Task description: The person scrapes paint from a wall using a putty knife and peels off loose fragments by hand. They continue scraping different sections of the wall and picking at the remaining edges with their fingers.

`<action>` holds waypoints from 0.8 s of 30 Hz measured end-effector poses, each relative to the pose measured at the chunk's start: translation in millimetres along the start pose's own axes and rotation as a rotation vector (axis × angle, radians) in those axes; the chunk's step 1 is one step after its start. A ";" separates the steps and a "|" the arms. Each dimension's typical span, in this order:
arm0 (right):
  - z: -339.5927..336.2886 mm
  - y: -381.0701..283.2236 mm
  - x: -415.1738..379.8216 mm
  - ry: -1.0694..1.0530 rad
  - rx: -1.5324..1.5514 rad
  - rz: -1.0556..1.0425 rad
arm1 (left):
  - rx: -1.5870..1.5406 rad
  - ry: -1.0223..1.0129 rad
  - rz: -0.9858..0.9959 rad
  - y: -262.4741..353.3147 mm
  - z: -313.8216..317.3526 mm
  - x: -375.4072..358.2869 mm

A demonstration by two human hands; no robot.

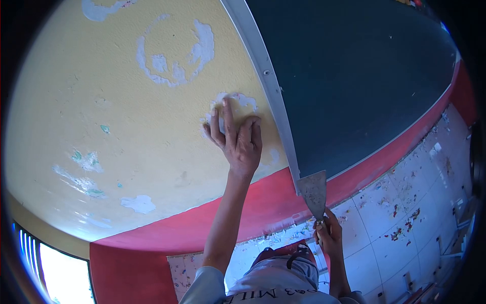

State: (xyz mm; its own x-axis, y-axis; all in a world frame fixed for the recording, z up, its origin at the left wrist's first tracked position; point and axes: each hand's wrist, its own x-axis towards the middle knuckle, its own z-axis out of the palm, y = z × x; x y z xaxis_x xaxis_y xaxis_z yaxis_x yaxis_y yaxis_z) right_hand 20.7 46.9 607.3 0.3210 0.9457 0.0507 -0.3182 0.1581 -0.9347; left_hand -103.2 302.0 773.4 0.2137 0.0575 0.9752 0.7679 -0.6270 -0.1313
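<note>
My left hand (239,144) reaches up to the yellow wall (152,116). Its fingers are apart and touch a pale patch (246,100) where the paint has come off; the finger nearest the thumb is bent. Lower down on the right, my right hand (330,234) is closed around the handle of a putty knife (315,195). The wide, scuffed metal blade points upward, near the lower corner of the dark board. Part of the handle is hidden by my fingers.
A dark board (364,86) with a metal frame (267,71) borders the yellow wall. More bare patches (205,45) mark the paint. Below runs a red band (253,202). Paint flakes (405,225) litter the white tiled floor (385,253). A bright window (63,273) is at lower left.
</note>
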 end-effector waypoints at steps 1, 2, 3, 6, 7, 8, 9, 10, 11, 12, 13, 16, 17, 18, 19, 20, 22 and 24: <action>1.1 1.8 1.7 0.011 -0.006 -0.014 | -0.009 -0.020 0.023 -4.4 -2.4 -3.2; 0.7 -0.1 3.3 0.019 0.001 -0.012 | -0.026 -0.054 0.059 -7.3 -4.8 -5.0; 0.6 -3.3 3.9 0.027 0.008 -0.010 | -0.044 -0.089 0.094 -10.6 -9.1 -8.4; -2.7 -5.9 4.7 0.058 0.001 -0.009 | -0.089 -0.177 0.172 -22.3 -27.9 -22.6; -3.6 -6.3 5.4 0.069 -0.007 -0.011 | -0.103 -0.204 0.194 -26.2 -35.9 -28.5; -4.5 -7.1 6.1 0.071 0.003 -0.005 | -0.120 -0.217 0.194 -28.1 -44.6 -34.7; -4.2 -7.0 6.7 0.072 0.012 0.001 | -0.138 -0.230 0.194 -30.7 -53.9 -42.2; -3.6 -6.4 7.3 0.075 0.022 0.007 | -0.156 -0.244 0.194 -33.2 -61.6 -48.6; -6.7 -7.1 7.5 0.067 0.011 0.012 | -0.189 -0.261 0.210 -32.4 -66.8 -52.6; -6.5 -6.7 8.2 0.060 -0.002 0.015 | -0.224 -0.277 0.226 -35.1 -71.2 -56.6; -5.8 -6.5 8.5 0.054 -0.015 0.020 | -0.258 -0.294 0.239 -36.7 -73.8 -58.5; 0.3 -4.3 11.7 0.023 -0.032 0.038 | -0.332 -0.325 0.160 -34.2 -79.0 -57.1; 2.4 -4.8 13.6 0.011 -0.025 0.040 | -0.332 -0.349 0.166 -34.7 -80.8 -55.1; 3.6 -5.8 14.1 -0.004 -0.019 0.045 | -0.329 -0.373 0.169 -34.1 -82.3 -52.5; 6.1 -6.5 14.5 -0.020 -0.015 0.050 | -0.328 -0.397 0.170 -34.8 -83.7 -49.8; 8.5 -7.6 14.1 -0.023 -0.019 0.053 | -0.309 -0.373 0.187 -33.8 -83.1 -46.6; 12.7 -9.8 13.9 -0.020 -0.022 0.052 | -0.279 -0.322 0.229 -31.7 -76.6 -35.5; 13.3 -9.0 13.9 -0.032 -0.010 0.038 | -0.197 -0.265 0.230 -32.0 -74.9 -23.6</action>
State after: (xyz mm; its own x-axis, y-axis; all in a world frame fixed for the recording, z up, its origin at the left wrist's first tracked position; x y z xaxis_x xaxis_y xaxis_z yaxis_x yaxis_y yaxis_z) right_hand 16.2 62.4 621.2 0.2801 0.9596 0.0256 -0.3210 0.1188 -0.9396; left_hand -178.1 262.6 767.9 0.5343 0.0804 0.8415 0.5566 -0.7826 -0.2787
